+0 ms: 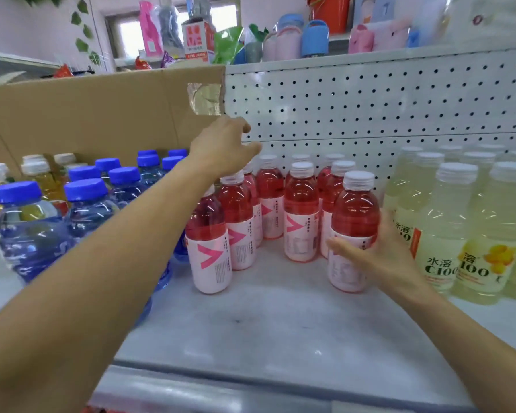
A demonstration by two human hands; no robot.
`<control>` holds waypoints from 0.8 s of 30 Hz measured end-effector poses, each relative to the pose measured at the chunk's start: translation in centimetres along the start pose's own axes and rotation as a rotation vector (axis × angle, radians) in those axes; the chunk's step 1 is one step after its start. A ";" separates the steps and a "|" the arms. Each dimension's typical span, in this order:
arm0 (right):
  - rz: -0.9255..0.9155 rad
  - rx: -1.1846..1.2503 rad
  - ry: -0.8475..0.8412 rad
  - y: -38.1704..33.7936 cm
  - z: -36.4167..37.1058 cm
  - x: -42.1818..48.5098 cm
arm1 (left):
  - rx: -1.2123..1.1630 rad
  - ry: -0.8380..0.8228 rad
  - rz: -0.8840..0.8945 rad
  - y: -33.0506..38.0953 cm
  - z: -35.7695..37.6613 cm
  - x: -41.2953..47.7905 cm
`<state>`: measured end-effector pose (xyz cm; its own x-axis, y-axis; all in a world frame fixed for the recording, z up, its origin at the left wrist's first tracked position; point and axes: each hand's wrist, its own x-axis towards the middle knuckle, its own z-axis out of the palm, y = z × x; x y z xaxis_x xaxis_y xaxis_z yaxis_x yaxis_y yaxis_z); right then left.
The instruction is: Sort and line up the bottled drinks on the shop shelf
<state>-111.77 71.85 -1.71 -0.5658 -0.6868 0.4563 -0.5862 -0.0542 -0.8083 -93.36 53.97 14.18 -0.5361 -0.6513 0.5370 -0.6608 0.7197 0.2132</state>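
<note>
The right hand (379, 251) has its grip closed around the front pink bottle (353, 228): the thumb lies across the smooth pale label and the fingers curl behind it. This bottle stands upright on the white shelf (265, 317), at the right front of the other pink bottles (300, 216). They are round clear plastic with ribbed white caps and stand in rows toward the back.

The left hand (224, 147) hovers above the back-left pink bottles. Its grip is open, the fingers loosely bent, holding nothing.

To the left stand blue bottles (87, 204) with glossy blue caps, and a brown cardboard box (87, 114) rises behind them. To the right, just beside the held bottle, stand pale yellow bottles (456, 228). The back panel (370, 99) is white metal with many small round holes.
</note>
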 end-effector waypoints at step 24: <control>-0.008 -0.020 0.061 1.6 0.4 0.6 | 0.120 -0.509 0.018 0.4 2.8 5.1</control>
<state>-112.78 71.02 -2.84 -0.5948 -0.6409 0.4853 -0.6022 -0.0447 -0.7971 -97.81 50.33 14.73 -0.7157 -0.6950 0.0689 -0.6886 0.7187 0.0969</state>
